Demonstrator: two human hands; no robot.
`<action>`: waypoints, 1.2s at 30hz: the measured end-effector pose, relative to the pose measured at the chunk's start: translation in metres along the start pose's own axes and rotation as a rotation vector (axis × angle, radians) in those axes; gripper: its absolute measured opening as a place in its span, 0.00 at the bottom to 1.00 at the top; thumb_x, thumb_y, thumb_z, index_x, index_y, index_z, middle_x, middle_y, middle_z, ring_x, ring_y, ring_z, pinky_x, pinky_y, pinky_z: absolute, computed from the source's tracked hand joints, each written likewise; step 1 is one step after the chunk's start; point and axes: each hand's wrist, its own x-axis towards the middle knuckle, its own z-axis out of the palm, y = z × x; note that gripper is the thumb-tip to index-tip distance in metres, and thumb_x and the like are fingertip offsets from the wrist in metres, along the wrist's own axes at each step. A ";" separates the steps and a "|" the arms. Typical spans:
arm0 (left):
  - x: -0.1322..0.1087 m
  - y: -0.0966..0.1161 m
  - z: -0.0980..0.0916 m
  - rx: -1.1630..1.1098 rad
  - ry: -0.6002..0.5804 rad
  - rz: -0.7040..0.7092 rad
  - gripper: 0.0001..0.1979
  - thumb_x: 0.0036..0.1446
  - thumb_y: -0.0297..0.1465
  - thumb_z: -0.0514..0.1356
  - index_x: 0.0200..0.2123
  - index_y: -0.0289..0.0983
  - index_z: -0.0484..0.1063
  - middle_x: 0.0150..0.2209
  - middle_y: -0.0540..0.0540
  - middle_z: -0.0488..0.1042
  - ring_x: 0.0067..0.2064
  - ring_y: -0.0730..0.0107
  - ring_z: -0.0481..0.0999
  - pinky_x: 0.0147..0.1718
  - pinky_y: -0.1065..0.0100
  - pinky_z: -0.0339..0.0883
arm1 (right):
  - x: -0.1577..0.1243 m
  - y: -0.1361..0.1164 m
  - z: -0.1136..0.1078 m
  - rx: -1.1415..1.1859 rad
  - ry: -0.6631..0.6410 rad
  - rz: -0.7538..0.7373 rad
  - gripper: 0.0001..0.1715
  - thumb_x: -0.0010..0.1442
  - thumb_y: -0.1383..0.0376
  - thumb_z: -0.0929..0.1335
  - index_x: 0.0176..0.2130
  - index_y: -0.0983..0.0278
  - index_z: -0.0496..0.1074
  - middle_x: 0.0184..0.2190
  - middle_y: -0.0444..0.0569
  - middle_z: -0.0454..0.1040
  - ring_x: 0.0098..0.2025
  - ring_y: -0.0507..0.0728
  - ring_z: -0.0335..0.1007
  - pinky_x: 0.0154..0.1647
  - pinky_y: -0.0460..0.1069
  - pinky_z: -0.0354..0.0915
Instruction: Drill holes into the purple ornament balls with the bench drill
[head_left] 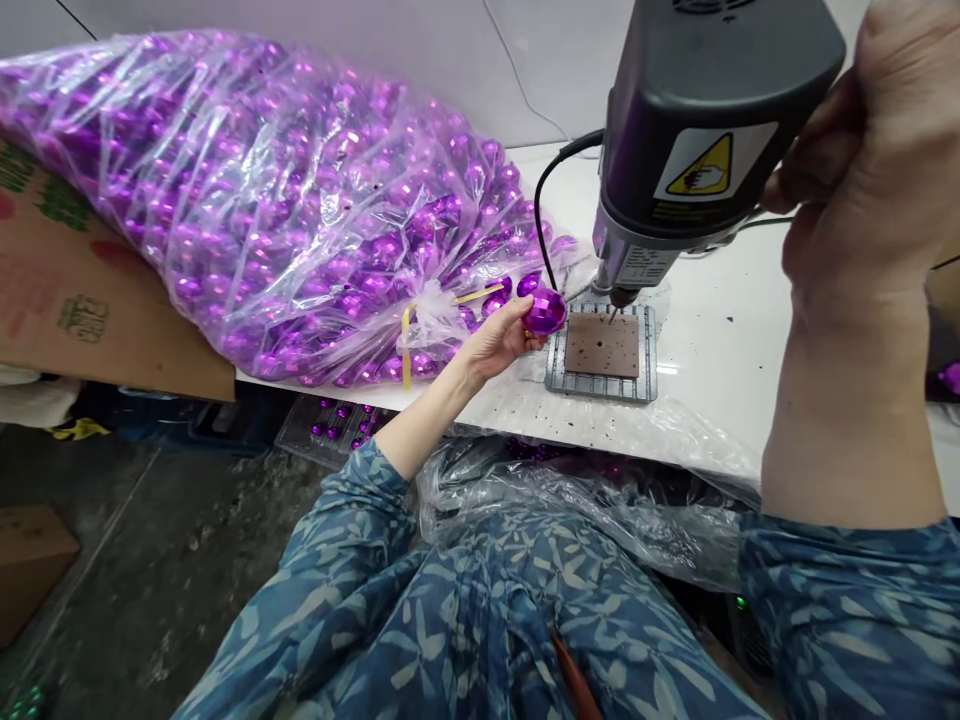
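Observation:
My left hand (496,342) pinches a shiny purple faceted ball (545,312) between thumb and fingers, just left of the drill press base. The black drill press (720,80) stands in front of me, tilted in the view. Below its chuck a thin drill bit (613,314) points at a brown block (619,350) with a small dark hole. That block lies on a grey slotted base plate (649,385). My right hand (877,150) is raised at the right side of the drill housing with its fingers curled; what they grip is hidden.
A big clear plastic bag (285,200) full of purple balls lies tied at the left, partly over a cardboard box (112,290). Loose purple balls (529,284) rest near its knot. Dark shavings dot the white table (720,390). Plastic sheeting (540,500) hangs at its front edge.

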 end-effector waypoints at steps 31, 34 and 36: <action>0.010 -0.047 0.027 -0.002 0.175 0.073 0.23 0.60 0.38 0.72 0.53 0.43 0.65 0.52 0.44 0.82 0.53 0.65 0.83 0.56 0.56 0.78 | -0.006 -0.008 0.005 -0.154 -0.036 -0.012 0.26 0.68 0.66 0.63 0.20 0.62 0.55 0.16 0.42 0.57 0.14 0.45 0.48 0.14 0.47 0.44; 0.019 -0.059 0.028 0.125 0.199 0.149 0.24 0.57 0.34 0.73 0.51 0.43 0.65 0.48 0.46 0.83 0.52 0.66 0.82 0.58 0.57 0.75 | -0.006 -0.006 0.004 -0.150 -0.046 -0.025 0.26 0.69 0.67 0.63 0.20 0.62 0.55 0.15 0.42 0.55 0.14 0.45 0.49 0.14 0.46 0.45; 0.025 -0.065 0.031 0.137 0.169 0.178 0.25 0.56 0.34 0.73 0.51 0.43 0.65 0.47 0.45 0.83 0.53 0.66 0.82 0.60 0.56 0.73 | -0.007 -0.005 0.004 -0.130 -0.042 -0.047 0.27 0.70 0.68 0.63 0.19 0.62 0.55 0.15 0.42 0.55 0.14 0.45 0.49 0.14 0.46 0.44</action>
